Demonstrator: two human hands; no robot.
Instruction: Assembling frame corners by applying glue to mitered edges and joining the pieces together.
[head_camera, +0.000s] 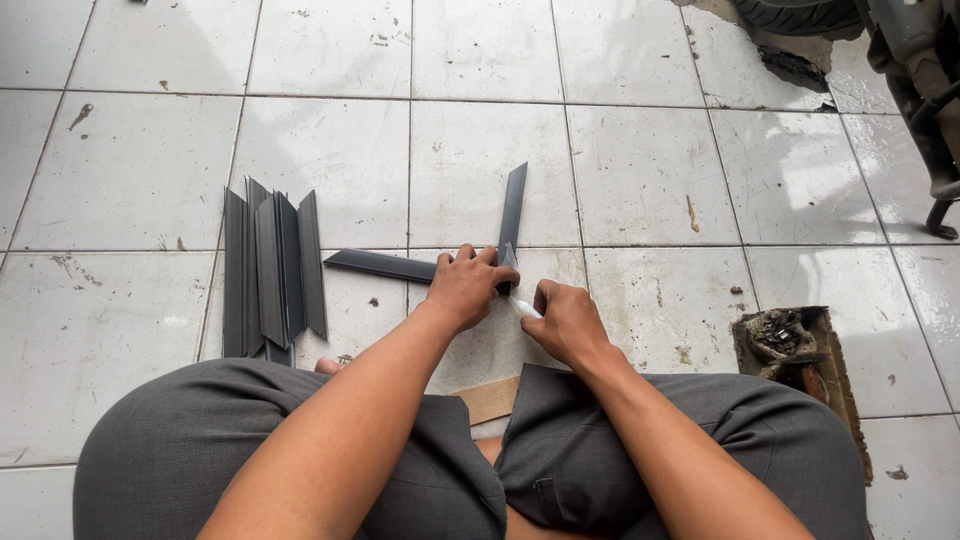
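**Two hands at a joint of dark strips on the tiled floor**

The person sits cross-legged on a white tiled floor (640, 170), grey trousers filling the lower part of the view. The left hand (468, 285) presses down, fingers curled together, on the spot where two dark flat strips meet: one strip (380, 265) lies nearly level and runs out to the left, the other strip (513, 210) points up and away, slightly tilted. The right hand (566, 322) sits just beside the left, closed around a small white tool (524, 307) whose tip touches the joint. What kind of tool it is cannot be told.

A stack of similar dark strips (270, 270) lies well to the left. A piece of brown cardboard (490, 400) shows between the knees. To the right, a worn wooden tray (795, 345) holds dark clutter.
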